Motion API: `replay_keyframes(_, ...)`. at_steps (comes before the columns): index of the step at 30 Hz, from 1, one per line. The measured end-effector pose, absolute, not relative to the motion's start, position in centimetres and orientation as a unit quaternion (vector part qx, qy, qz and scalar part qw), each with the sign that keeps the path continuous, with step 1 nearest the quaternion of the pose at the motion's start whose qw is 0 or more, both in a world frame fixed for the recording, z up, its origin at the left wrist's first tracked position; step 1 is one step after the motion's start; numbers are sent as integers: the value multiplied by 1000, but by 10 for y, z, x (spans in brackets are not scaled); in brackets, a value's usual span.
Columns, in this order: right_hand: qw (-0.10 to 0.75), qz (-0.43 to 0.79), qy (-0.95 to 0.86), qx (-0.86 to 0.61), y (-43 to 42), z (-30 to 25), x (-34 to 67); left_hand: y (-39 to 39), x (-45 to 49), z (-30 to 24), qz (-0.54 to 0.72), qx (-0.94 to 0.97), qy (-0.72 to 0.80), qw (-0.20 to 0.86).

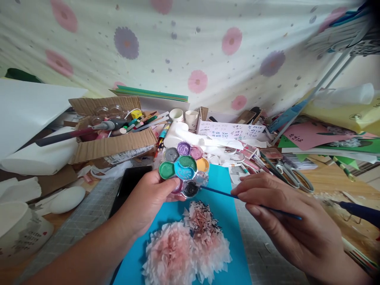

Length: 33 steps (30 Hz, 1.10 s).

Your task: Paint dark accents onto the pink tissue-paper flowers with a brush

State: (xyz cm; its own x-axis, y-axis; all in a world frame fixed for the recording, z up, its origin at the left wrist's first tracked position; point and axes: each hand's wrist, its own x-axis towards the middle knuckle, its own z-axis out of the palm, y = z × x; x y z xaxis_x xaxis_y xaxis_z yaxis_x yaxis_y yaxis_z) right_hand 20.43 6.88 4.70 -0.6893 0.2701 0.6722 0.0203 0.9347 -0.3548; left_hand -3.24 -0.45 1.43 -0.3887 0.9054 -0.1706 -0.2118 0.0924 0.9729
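My left hand [158, 186] grips a flower-shaped paint palette [184, 161] by its near left edge, thumb on top. Its wells hold green, blue, purple, pink, yellow, grey and black paint. A thin blue paintbrush [219, 192] is pinched in my right hand [285, 213], its tip at the rim of the black well [190, 189]. Below the palette, ruffled pink-and-white paper flowers [173, 253] lie on a bright blue sheet [133, 261]. The upper right flower [203, 223] has black-tipped edges.
A grey cutting mat [77, 229] lies under the sheet, with a dark phone-like slab [127, 184] beside it. A cardboard box [115, 148] of pens stands at the back left. Scissors [297, 176] lie at right, a glue gun [359, 211] nearer. A paper cup [22, 229] stands at left.
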Motion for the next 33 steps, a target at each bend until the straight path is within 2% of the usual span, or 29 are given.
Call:
replay_keyframes(5,373,186,-905,-80,67,50,205,-4,-33,14,602,303,571,468)
replay_keyframes(15,496,262,-808,-180,65,32,207,-5,-35,14,595,301,567,483)
replay_keyframes(24,517,294,-780,-195,72,30,213,-6,-37,14,602,292,568,479)
replay_keyframes(30,620,435,-629,-173,84,34,215,-4,-41,11,591,306,554,500)
replay_keyframes(33,619,487,-586,-190,82,28,223,-3,-42,10,586,310,548,511)
